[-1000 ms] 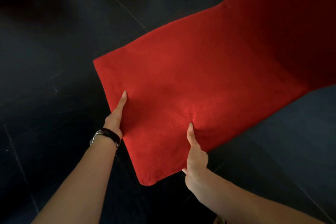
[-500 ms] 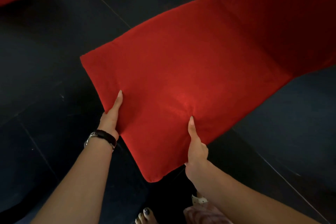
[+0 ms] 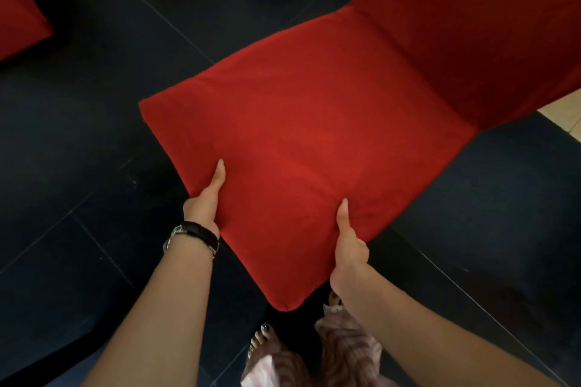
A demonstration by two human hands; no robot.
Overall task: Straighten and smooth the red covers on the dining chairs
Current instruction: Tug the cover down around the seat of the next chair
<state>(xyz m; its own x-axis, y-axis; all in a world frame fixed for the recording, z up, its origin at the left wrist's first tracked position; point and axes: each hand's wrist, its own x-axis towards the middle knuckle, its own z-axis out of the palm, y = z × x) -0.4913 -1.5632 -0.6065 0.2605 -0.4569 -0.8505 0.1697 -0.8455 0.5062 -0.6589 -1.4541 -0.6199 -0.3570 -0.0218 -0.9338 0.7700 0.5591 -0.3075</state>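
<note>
Red cover (image 3: 314,135): left hand (image 3: 204,207) grips edge left of its near corner (image 3: 286,303), thumb on top; right hand (image 3: 349,254) grips right of it. Fingers underneath hidden.

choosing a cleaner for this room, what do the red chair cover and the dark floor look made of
The red chair cover looks like soft matte fabric, maybe suede-like or brushed weave: faint nap, no shine, rounded padded edges. The dark floor looks like polished black tile, ceramic or stone: thin joint lines, soft reflections.
</note>
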